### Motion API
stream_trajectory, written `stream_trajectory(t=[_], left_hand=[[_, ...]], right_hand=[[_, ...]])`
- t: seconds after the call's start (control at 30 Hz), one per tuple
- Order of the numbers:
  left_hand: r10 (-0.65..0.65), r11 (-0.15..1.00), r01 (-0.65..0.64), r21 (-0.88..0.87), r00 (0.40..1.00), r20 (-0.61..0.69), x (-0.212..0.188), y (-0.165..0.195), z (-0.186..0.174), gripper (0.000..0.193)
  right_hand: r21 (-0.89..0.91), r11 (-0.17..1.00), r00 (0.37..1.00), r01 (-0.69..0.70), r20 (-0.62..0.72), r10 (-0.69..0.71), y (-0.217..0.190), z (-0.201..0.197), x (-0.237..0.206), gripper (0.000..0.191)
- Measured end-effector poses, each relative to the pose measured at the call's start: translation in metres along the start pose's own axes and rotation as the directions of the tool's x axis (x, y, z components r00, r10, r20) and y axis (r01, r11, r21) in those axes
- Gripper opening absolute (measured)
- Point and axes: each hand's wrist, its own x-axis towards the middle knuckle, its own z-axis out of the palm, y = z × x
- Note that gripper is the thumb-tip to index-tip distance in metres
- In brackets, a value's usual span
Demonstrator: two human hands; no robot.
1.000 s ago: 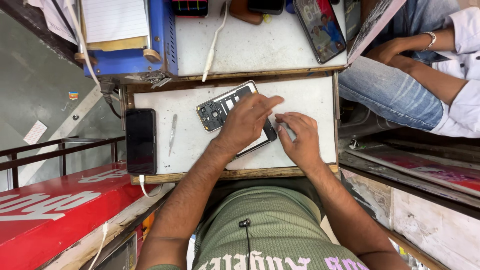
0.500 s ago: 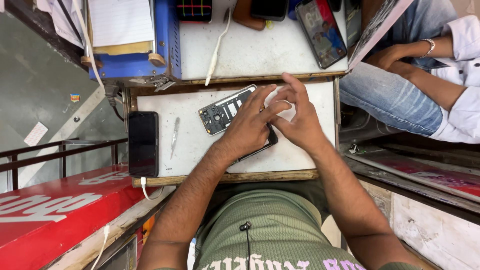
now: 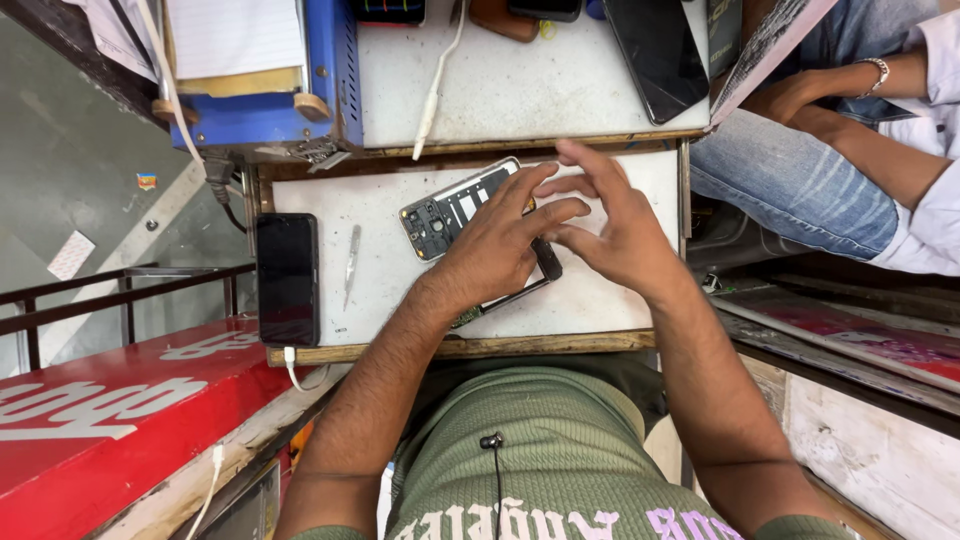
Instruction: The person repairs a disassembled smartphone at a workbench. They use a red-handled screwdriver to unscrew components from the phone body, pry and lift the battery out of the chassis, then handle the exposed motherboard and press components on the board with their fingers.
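Observation:
An opened phone (image 3: 447, 212) with its back off and its circuit board showing lies on a small white work board (image 3: 390, 290). My left hand (image 3: 497, 245) rests flat on the phone and presses it down, fingers stretched over its right part. My right hand (image 3: 612, 220) hovers just right of the phone with fingers spread, fingertips near those of the left hand. Whether it holds anything small cannot be made out. Metal tweezers (image 3: 350, 262) lie on the board left of the phone.
A black phone (image 3: 287, 278) lies at the board's left edge with a white cable (image 3: 297, 372) plugged in. Behind are a blue box (image 3: 265, 75), a white cable (image 3: 436, 85) and a dark phone (image 3: 655, 55). A seated person's jeans-clad leg (image 3: 790, 180) is at right.
My right hand moved from the board's right middle up to the phone's top edge, then opened its fingers. My left hand stayed on the phone.

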Motion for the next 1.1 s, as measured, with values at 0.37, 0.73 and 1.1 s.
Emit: stream_trajectory(t=[0.37,0.73,1.1], left_hand=[[-0.043,0.999,0.043,-0.013,0.999,-0.001,-0.0023,-0.0010,0.0042,0.084],[-0.066,0.998,0.066,0.003,0.995,0.068,0.0021,0.0017,-0.0009,0.083],[-0.089,0.995,0.093,-0.040,0.992,0.092,-0.0014,-0.0002,-0.0006,0.083]], right_hand=[[-0.194,0.979,0.996,-0.058,-0.070,0.046,0.0038,0.0031,0.0012,0.080],[-0.100,0.994,0.999,-0.039,-0.011,0.038,-0.0009,0.0026,0.0049,0.083],[-0.311,0.936,0.985,-0.164,-0.101,0.139,0.0076,0.0070,0.0029,0.088]])
